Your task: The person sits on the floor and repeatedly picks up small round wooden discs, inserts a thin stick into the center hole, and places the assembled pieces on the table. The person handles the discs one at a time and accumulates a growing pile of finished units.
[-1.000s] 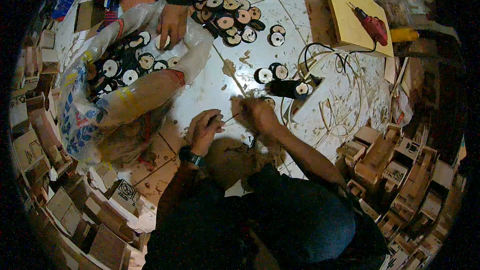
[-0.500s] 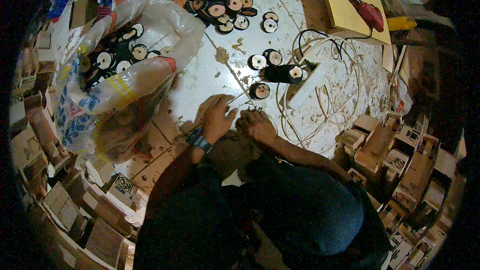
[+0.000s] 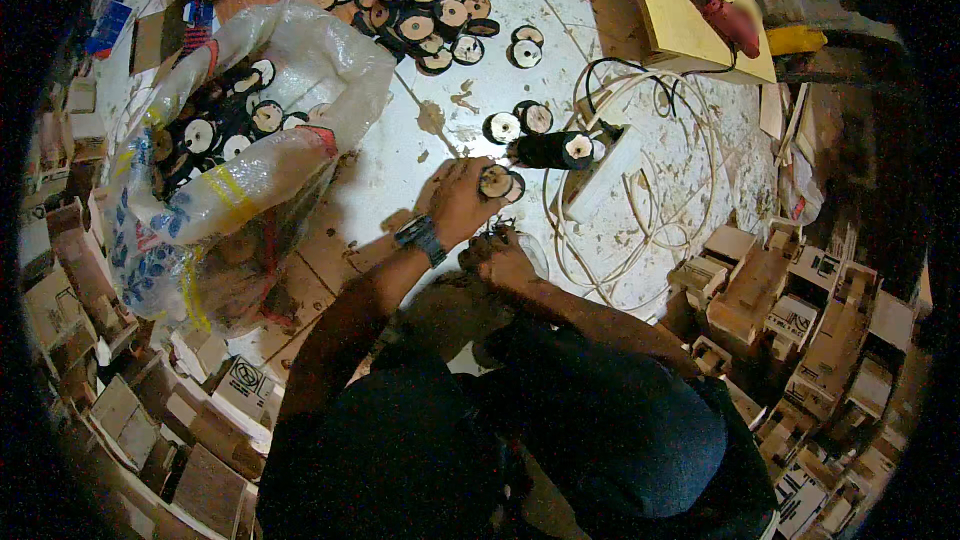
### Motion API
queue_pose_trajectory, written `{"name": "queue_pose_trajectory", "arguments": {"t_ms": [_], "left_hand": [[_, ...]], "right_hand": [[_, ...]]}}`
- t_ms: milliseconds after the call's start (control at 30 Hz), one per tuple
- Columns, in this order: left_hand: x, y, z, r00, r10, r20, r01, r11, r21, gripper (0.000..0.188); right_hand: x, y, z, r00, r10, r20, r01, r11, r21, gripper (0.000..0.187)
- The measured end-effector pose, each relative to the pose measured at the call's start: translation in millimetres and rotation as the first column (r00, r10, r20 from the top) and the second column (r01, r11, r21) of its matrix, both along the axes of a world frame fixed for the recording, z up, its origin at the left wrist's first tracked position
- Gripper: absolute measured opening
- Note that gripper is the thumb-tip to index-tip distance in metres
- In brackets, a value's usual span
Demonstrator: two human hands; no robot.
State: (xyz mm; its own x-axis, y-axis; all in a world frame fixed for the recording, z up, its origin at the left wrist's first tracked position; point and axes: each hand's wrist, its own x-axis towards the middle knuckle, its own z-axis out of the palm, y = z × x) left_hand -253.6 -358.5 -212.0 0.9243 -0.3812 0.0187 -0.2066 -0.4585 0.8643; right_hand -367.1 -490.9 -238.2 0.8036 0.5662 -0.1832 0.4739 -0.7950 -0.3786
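My left hand [image 3: 455, 202], with a dark watch on its wrist, has its fingers closed round the edge of a tan-faced, black-rimmed wooden wheel [image 3: 494, 182]. A second wheel shows just behind this one, partly covered by it. Close below, my right hand [image 3: 504, 260] is curled with its fingers together over the floor. Small dark bits stick out at its fingertips, too small to name. Ahead lie two loose wheels [image 3: 502, 127] and a dark row of wheels on its side [image 3: 552, 150], its pale end facing right.
A heap of wheels [image 3: 416, 26] lies at the back, and a clear plastic sack [image 3: 350, 50] holds more at the left. A red drill [image 3: 732, 24] rests on a yellow board [image 3: 668, 10]. Coiled cable [image 3: 655, 235] covers the right floor; wooden blocks [image 3: 745, 290] stand both sides.
My left hand has moved forward and right, and has closed on the wheel. My right hand stays low and curled, shifted slightly. The view has shifted a little.
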Motion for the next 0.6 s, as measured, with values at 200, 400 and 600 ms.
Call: {"name": "queue_pose_trajectory", "arguments": {"t_ms": [200, 400, 600], "left_hand": [[-26, 49, 2, 0.929, 0.284, -0.236, -0.333, 0.922, -0.199, 0.053], [-49, 72, 1, 0.785, 0.054, -0.617, -0.389, 0.818, -0.423, 0.040], [-53, 69, 6, 0.401, -0.540, -0.740, -0.778, 0.226, -0.586, 0.039]], "right_hand": [[14, 5, 26, 0.974, 0.075, 0.212, -0.072, 0.997, -0.021, 0.015], [44, 15, 79, 0.732, -0.421, -0.535, 0.653, 0.656, 0.377, 0.022], [79, 34, 94, 0.833, -0.441, -0.335, 0.548, 0.574, 0.608, 0.025]]}}
